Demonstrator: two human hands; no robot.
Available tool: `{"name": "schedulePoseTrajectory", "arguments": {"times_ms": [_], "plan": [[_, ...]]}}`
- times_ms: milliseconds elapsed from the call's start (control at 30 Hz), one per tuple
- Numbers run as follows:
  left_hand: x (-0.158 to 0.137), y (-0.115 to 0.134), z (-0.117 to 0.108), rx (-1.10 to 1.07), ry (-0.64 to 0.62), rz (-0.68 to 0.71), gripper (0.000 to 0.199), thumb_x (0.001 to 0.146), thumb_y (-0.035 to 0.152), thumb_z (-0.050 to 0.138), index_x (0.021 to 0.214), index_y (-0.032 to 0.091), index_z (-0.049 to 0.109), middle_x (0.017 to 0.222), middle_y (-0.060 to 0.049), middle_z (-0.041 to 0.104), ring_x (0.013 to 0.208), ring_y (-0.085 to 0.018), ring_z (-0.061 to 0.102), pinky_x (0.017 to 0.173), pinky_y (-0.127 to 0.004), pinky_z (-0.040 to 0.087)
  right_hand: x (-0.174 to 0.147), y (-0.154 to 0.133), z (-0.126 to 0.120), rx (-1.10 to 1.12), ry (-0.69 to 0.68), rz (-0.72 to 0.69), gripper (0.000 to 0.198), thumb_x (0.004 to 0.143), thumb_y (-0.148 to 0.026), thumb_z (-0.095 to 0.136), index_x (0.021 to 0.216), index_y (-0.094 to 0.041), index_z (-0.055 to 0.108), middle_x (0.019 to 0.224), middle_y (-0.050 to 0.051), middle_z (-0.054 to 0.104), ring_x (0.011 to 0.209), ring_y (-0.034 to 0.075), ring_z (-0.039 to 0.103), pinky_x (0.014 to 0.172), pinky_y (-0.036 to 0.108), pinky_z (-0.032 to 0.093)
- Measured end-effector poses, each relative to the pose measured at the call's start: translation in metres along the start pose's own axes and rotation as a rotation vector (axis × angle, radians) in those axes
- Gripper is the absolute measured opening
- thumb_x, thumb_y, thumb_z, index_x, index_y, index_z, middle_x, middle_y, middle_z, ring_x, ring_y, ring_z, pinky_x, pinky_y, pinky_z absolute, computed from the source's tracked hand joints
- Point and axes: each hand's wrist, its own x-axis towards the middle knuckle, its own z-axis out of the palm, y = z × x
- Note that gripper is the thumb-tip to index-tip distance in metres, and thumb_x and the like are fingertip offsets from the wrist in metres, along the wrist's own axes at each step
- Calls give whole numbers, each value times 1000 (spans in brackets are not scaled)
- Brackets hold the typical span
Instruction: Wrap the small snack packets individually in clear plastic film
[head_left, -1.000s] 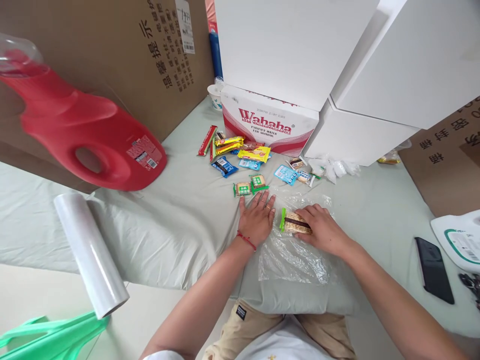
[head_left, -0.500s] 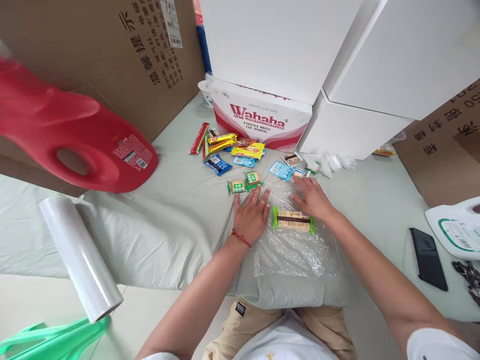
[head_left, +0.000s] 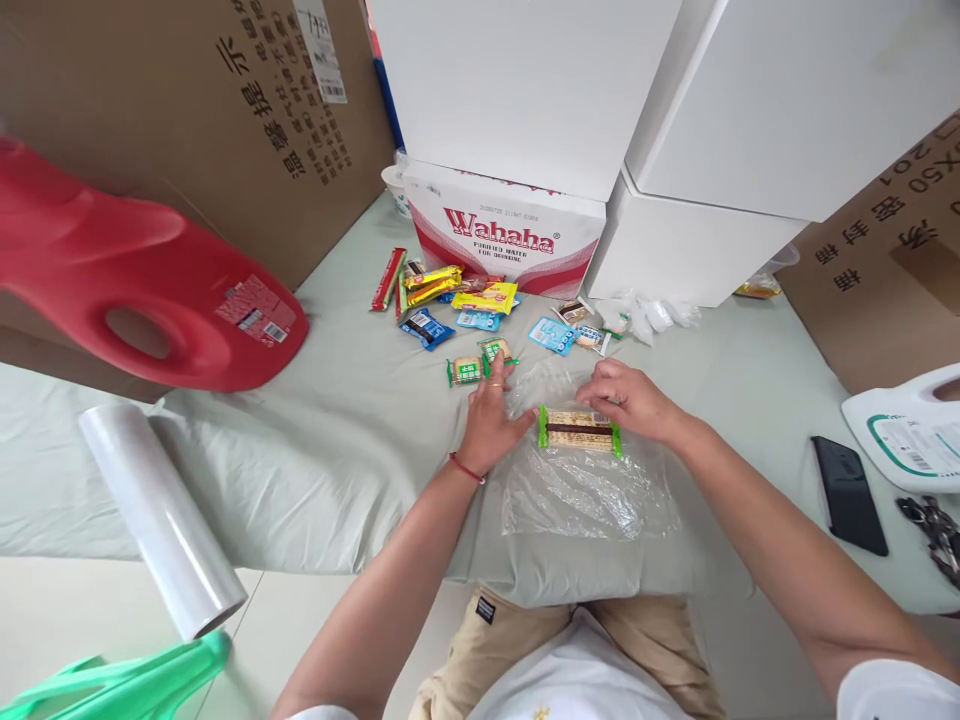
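Note:
A wrapped snack bar (head_left: 579,430) with green ends and a dark middle stripe lies on a thin sheet of clear plastic film (head_left: 577,495) on the cloth. My left hand (head_left: 489,418) rests open to its left, thumb pointing at the bar's green end and fingers reaching to two small green-wrapped crackers (head_left: 466,371). At the bar's upper right, my right hand (head_left: 630,400) has its fingers curled together over the film's far edge, pinching it; the fingertips are partly hidden.
Behind lie several colourful wrapped snacks (head_left: 439,290), against a Wahaha carton (head_left: 506,240). Left are a red jug (head_left: 180,300) and a roll of clear film (head_left: 161,520). A black phone (head_left: 849,495), keys (head_left: 934,535) and a white bottle (head_left: 911,430) are right.
My right hand's spread fingers have curled in over the film's far edge. My left hand's thumb has swung out toward the bar. The view has shifted slightly.

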Motion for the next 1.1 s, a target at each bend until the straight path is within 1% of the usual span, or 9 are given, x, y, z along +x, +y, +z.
{"name": "schedulePoseTrajectory", "arguments": {"times_ms": [167, 300, 367, 500, 600, 733, 800, 900, 1100], "plan": [[3, -5, -4, -176, -98, 40, 88, 78, 25, 76, 159, 26, 40, 97, 0, 71, 88, -18, 58, 95, -37, 44, -32, -16, 14, -95, -14, -109, 28, 102, -18, 53, 114, -24, 78, 87, 6, 57, 83, 19, 52, 75, 32, 43], [1, -7, -12, -148, -159, 151, 24, 82, 18, 68, 102, 24, 81, 71, 1, 58, 81, -18, 54, 89, -36, 44, -57, -28, 24, -245, -75, -79, 34, 102, -16, 53, 126, -28, 74, 89, 7, 57, 84, 21, 48, 75, 33, 41], [-2, -8, -20, -142, -149, 205, 19, 80, 12, 63, 75, 23, 78, 74, -1, 59, 84, -18, 54, 88, -37, 44, -70, -33, 27, -263, -103, -53, 39, 101, -16, 54, 135, -28, 69, 94, 8, 58, 88, 22, 50, 78, 35, 43], [-9, -17, -47, 36, -299, 308, 31, 69, -1, 54, 58, 22, 70, 81, -3, 64, 94, -20, 57, 94, -40, 43, -96, -37, 32, -196, -83, 10, 40, 103, -23, 54, 142, -26, 64, 114, 12, 60, 102, 24, 53, 90, 43, 49], [-16, -16, -76, 247, -422, 345, 32, 63, -4, 51, 57, 22, 69, 89, -4, 69, 100, -23, 57, 93, -43, 42, -111, -38, 38, -166, -37, 47, 37, 102, -26, 55, 138, -27, 66, 126, 13, 59, 114, 27, 54, 96, 47, 50], [-24, 17, -92, 293, -135, 439, 30, 69, -2, 50, 69, 21, 70, 107, -6, 70, 113, -27, 55, 99, -47, 45, -118, -39, 44, -159, -10, 69, 34, 102, -29, 56, 133, -26, 70, 133, 14, 58, 122, 30, 53, 100, 51, 50], [-26, 42, -81, 220, -92, 542, 33, 81, 3, 49, 94, 23, 73, 122, -6, 69, 121, -25, 56, 107, -48, 44, -118, -41, 43, -160, -3, 72, 32, 102, -31, 56, 131, -25, 71, 133, 14, 59, 123, 30, 53, 101, 52, 50], [-27, 63, -45, 218, -387, 653, 43, 95, 12, 46, 131, 25, 66, 144, -8, 63, 123, -23, 59, 103, -43, 48, -122, -47, 38, -155, 17, 75, 32, 102, -36, 57, 130, -25, 70, 138, 14, 58, 124, 30, 54, 102, 52, 50], [-34, 32, 0, 292, -546, 617, 50, 92, 7, 48, 131, 28, 71, 146, -6, 63, 110, -25, 58, 96, -44, 52, -160, -60, 54, -149, 72, 105, 39, 96, -39, 68, 133, -26, 65, 138, 15, 60, 125, 31, 54, 101, 52, 54]]}}
